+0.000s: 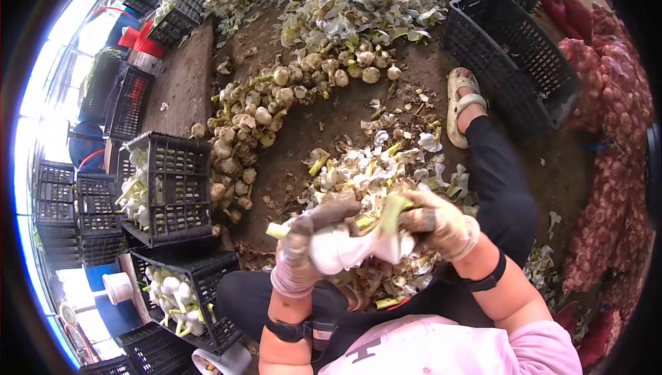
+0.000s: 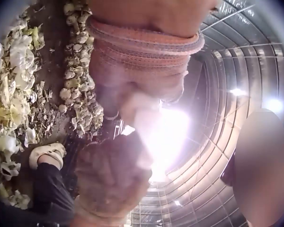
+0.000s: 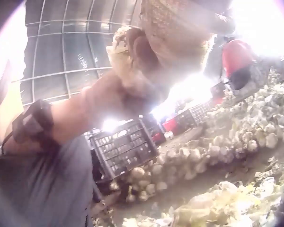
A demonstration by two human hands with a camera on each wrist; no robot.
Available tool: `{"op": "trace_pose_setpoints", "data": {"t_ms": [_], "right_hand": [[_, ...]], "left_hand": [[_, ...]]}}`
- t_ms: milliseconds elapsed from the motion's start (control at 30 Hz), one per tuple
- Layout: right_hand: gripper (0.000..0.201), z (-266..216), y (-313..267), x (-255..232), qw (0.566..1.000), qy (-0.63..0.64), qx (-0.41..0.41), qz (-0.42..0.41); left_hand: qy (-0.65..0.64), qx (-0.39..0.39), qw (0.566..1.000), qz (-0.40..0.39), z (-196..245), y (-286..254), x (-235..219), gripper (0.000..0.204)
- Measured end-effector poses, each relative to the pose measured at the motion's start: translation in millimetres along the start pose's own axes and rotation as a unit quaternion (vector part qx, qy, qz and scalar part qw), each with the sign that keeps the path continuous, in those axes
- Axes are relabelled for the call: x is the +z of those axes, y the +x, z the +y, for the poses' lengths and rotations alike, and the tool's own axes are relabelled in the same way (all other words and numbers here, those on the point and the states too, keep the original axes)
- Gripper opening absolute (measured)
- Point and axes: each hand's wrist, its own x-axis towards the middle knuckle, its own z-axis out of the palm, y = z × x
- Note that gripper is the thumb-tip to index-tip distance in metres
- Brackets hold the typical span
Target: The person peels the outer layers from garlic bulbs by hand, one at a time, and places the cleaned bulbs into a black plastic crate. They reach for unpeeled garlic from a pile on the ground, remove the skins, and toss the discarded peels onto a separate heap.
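Over a heap of peelings, my gloved left hand (image 1: 298,245) grips a white garlic bulb (image 1: 334,249), blurred by motion. A cut pale-green stem (image 1: 277,230) sticks out on the hand's far left side. My gloved right hand (image 1: 441,225) pinches a greenish outer leaf (image 1: 392,216) at the bulb's right, where loose white skin spreads between both hands. In the left wrist view the left hand (image 2: 137,75) is above the right hand (image 2: 113,175), with glare beside them. The right wrist view has the right hand (image 3: 173,40) close against the left hand (image 3: 120,97).
Peelings (image 1: 365,175) lie on the soil in front of me. A curved row of unpeeled garlic (image 1: 238,134) runs beyond them. Crates of white garlic (image 1: 181,189) stand left; a black crate (image 1: 510,65) is at right, near red net sacks (image 1: 614,154) and my sandalled foot (image 1: 460,106).
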Motion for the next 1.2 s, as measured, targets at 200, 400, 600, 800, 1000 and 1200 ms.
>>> {"op": "trace_pose_setpoints", "data": {"t_ms": [200, 400, 600, 800, 1000, 1200], "right_hand": [[0.037, 8.8, -12.2, -10.4, 0.974, 0.067, 0.139, -0.169], [0.041, 12.4, -9.7, 25.0, 0.999, -0.025, -0.031, -0.003], [0.063, 12.9, 5.6, -2.9, 0.957, -0.287, -0.035, 0.016], [0.091, 8.8, 20.8, 19.0, 0.785, -0.577, -0.221, 0.047], [0.04, 35.7, 37.7, 35.4, 0.971, -0.238, -0.029, 0.003], [0.03, 33.4, 33.8, 32.3, 0.978, 0.193, -0.029, -0.073]], "left_hand": [[-0.268, 0.103, 0.957, 0.036, -3.8, -1.2, 6.8, 0.056], [-0.381, 0.133, 0.893, 0.2, -20.9, 12.4, -33.9, 0.038], [-0.338, 0.238, 0.91, 0.025, 22.8, -0.4, -83.3, 0.037], [-0.395, 0.084, 0.907, 0.119, 3.6, 2.1, -29.6, 0.043], [-0.324, 0.06, 0.927, 0.179, -21.6, 17.7, -0.5, 0.053], [-0.447, 0.048, 0.885, 0.119, -45.0, 15.3, -34.1, 0.052]]}}
